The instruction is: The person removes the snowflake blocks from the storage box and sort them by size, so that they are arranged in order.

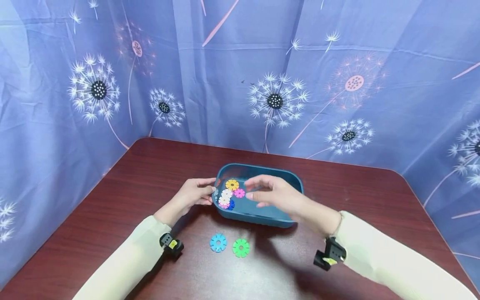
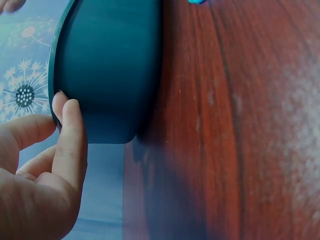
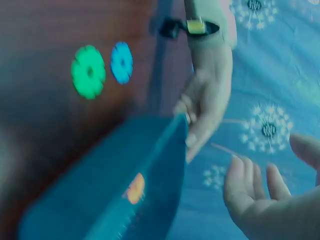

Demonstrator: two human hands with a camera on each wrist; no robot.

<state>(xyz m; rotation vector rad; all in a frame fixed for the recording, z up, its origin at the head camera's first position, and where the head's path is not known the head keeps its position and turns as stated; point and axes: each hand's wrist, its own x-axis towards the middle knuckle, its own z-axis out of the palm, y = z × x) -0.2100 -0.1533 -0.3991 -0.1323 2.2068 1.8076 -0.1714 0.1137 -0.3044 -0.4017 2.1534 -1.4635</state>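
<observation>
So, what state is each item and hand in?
Dark teal plastic bin: open side up
Small multicoloured notched discs: inside it, some overlapping
Blue notched disc: flat on brown table
Green notched disc: flat beside blue, not touching
Left hand: gripping the bin's rim
Right hand: over bin, apparently empty

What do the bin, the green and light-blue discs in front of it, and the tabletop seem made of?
Bin: probably plastic, smooth satin finish; thin wall and rounded corners look moulded.
Green disc and light-blue disc: likely smooth plastic; bright solid colour, evenly notched edges.
Tabletop: wood or wood-look laminate, soft sheen, reddish-brown grain; can't tell which.
</observation>
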